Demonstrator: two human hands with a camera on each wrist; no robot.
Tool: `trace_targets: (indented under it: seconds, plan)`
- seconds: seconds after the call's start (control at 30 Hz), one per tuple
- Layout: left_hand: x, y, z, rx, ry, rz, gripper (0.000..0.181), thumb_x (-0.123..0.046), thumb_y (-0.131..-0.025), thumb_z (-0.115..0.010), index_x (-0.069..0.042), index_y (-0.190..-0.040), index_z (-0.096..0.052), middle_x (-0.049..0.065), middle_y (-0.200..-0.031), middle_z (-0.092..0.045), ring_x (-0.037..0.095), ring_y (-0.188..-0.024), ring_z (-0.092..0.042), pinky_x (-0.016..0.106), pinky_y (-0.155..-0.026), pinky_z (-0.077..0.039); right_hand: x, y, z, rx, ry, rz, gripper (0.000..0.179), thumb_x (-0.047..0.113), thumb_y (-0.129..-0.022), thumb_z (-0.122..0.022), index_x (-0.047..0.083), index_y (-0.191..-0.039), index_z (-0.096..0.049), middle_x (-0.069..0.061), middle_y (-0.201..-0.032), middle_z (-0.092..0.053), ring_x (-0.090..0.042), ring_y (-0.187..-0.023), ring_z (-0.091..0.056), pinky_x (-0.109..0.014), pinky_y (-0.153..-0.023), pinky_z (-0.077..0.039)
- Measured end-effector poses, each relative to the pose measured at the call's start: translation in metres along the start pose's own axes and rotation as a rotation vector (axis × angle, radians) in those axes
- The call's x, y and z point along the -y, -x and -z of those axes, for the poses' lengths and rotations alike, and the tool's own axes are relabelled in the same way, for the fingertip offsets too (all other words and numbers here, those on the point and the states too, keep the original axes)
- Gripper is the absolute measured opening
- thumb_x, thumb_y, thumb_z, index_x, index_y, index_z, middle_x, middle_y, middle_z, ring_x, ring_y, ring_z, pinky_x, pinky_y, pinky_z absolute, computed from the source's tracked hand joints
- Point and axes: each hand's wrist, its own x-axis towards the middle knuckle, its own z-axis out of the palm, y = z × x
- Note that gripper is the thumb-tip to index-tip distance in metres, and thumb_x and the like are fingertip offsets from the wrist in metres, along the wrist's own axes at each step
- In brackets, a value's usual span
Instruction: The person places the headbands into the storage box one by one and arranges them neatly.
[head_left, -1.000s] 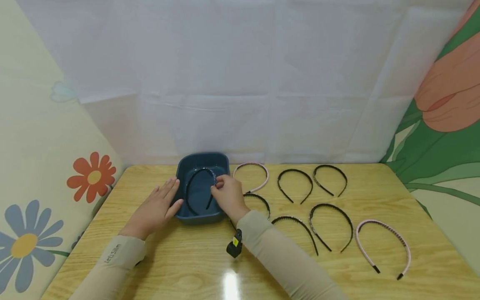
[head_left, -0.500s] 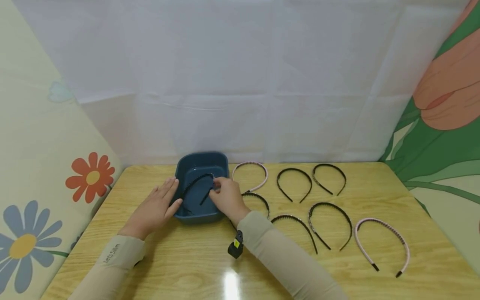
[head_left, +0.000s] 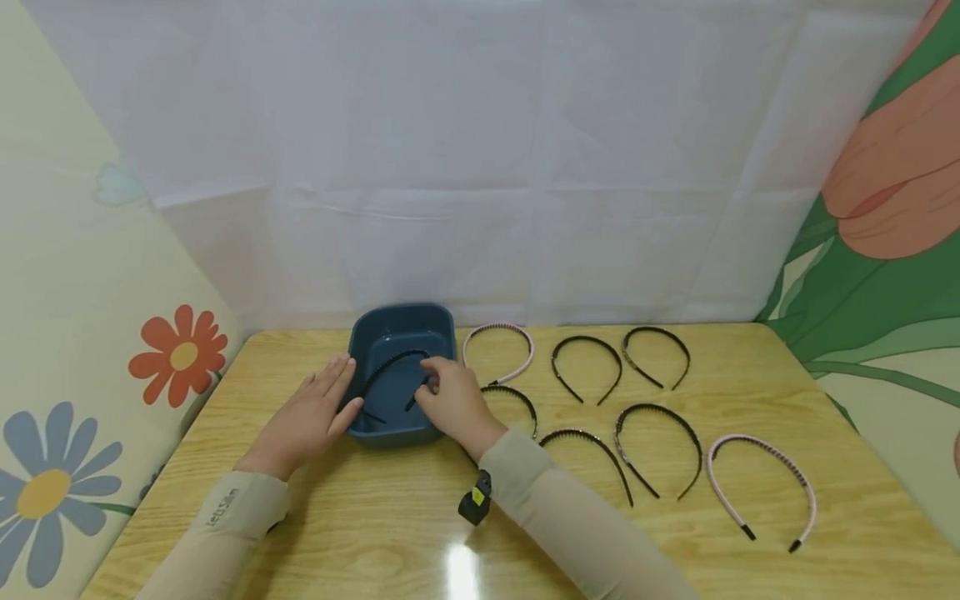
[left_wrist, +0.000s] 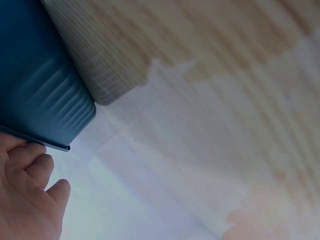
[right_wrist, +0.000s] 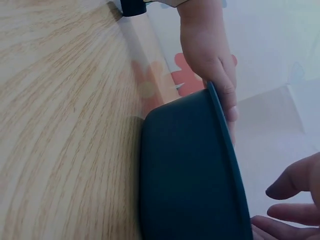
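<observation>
A dark blue plastic basin (head_left: 401,437) stands at the back left of the table. Inside it a black toothed headband (head_left: 384,363) leans, partly hidden by my right hand (head_left: 456,404). That hand hovers over the basin's right rim, its thumb and fingertips parted in the right wrist view with nothing between them. My left hand (head_left: 306,418) rests with straight fingers along the left rim. The left wrist view shows its fingers (left_wrist: 40,167) at the basin's edge.
Right of the basin lie several headbands: a pink one (head_left: 532,350) at the back, a pink one (head_left: 812,500) at the front right, and black ones such as this headband (head_left: 699,442). A white cloth (head_left: 495,167) hangs behind the table.
My right hand has lowered the black headband into the basin and let go of it, with the fingers now parted. My left hand has stayed on the rim.
</observation>
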Motion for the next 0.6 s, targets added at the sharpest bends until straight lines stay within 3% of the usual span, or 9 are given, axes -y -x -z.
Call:
trace_targets:
  seconds: [0.1,0.13,0.4,0.6]
  plan:
    - [0.0,0.0,0.0,-0.004,-0.001,0.0,0.069,-0.035,-0.108,-0.047,0.008,-0.157,-0.024,0.029,-0.163,-0.02,0.044,-0.151,-0.018,0.063,-0.12,-0.018,0.001,0.002,0.002,0.016,-0.022,-0.011,0.042,0.007,-0.099,-0.056,0.002,-0.141,-0.057,-0.016,-0.135,-0.063,-0.024,-0.119,-0.063,-0.031,-0.095,-0.055]
    - [0.0,0.0,0.0,-0.003,0.0,0.003,0.069,-0.035,-0.108,-0.047,0.008,-0.157,-0.023,0.029,-0.164,-0.02,0.044,-0.152,-0.018,0.063,-0.12,-0.017,0.001,0.003,0.002,0.023,-0.028,-0.009,0.042,0.008,-0.1,-0.056,0.003,-0.142,-0.057,-0.015,-0.136,-0.062,-0.024,-0.121,-0.062,-0.031,-0.097,-0.055]
    - [0.001,0.001,0.0,0.015,0.012,0.005,0.071,-0.038,-0.109,-0.045,0.007,-0.158,-0.02,0.028,-0.164,-0.017,0.044,-0.152,-0.015,0.063,-0.121,-0.016,0.0,0.012,0.016,0.004,-0.075,0.101,0.037,0.005,-0.098,-0.055,0.005,-0.135,-0.062,-0.008,-0.116,-0.067,-0.017,-0.102,-0.065,-0.026,-0.086,-0.056]
    - [0.001,0.001,0.0,0.012,0.019,0.0,0.071,-0.037,-0.109,-0.045,0.007,-0.158,-0.021,0.028,-0.165,-0.017,0.043,-0.153,-0.015,0.063,-0.121,-0.016,0.0,0.018,0.032,-0.02,-0.089,0.124,0.032,0.006,-0.099,-0.055,0.005,-0.129,-0.065,-0.007,-0.113,-0.067,-0.018,-0.1,-0.065,-0.028,-0.085,-0.056]
